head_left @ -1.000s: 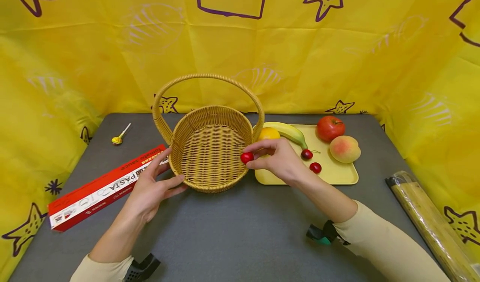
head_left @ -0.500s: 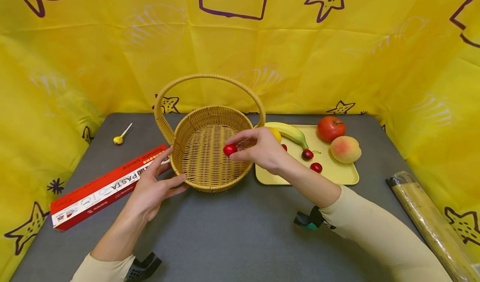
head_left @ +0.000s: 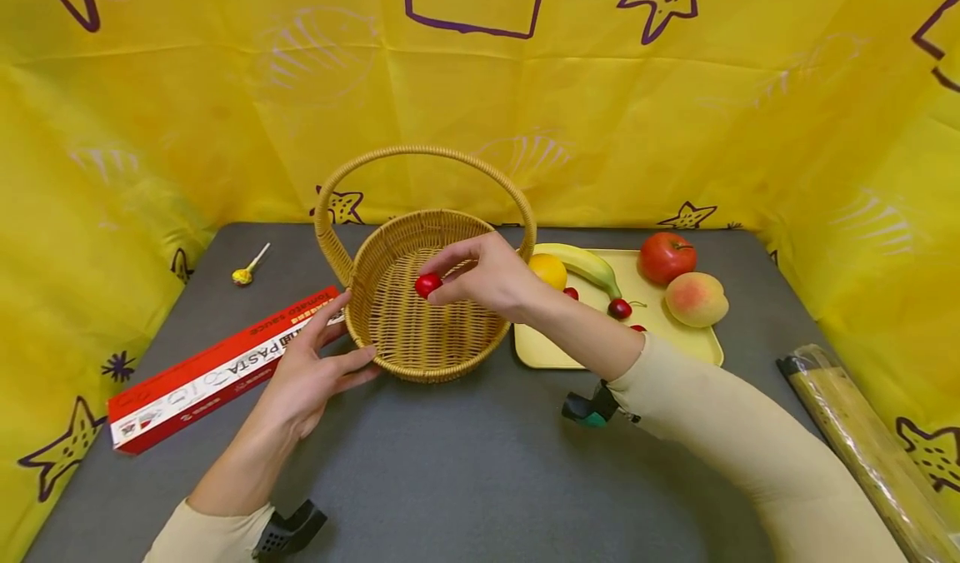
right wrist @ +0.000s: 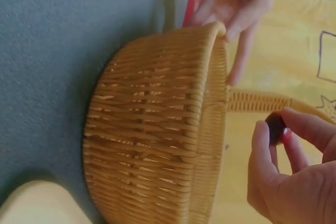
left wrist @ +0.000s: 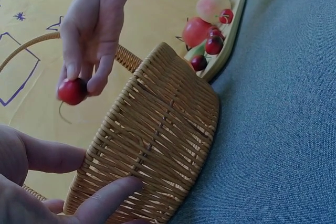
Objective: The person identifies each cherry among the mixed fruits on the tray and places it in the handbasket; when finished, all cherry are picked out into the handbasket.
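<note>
A round wicker basket [head_left: 423, 373] with a tall arched handle [head_left: 423, 151] stands in the middle of the grey table. The right hand [head_left: 483, 276] pinches a red cherry [head_left: 428, 286] between thumb and fingertips, over the basket's opening. A thin stem dangles from that cherry [left wrist: 72, 92] in the left wrist view. The left hand [head_left: 307, 380] rests against the basket's near left side, its fairly straight fingers spread over the rim and outer wall. In the right wrist view the raised cherry [right wrist: 275, 128] appears dark and shows beside the basket rim [right wrist: 202, 98].
Right of the basket, a pale yellow tray [head_left: 543, 351] bears a banana [head_left: 585, 263], orange fruit [head_left: 549, 271], tomato [head_left: 666, 257], peach [head_left: 696, 300] and several cherries. A pasta box [head_left: 225, 371] and lollipop [head_left: 243, 276] lie left; a plastic-wrapped bundle [head_left: 855, 430] lies right.
The right hand has carried the cherry leftward, from the basket's right rim to over its interior. The left hand stays against the basket.
</note>
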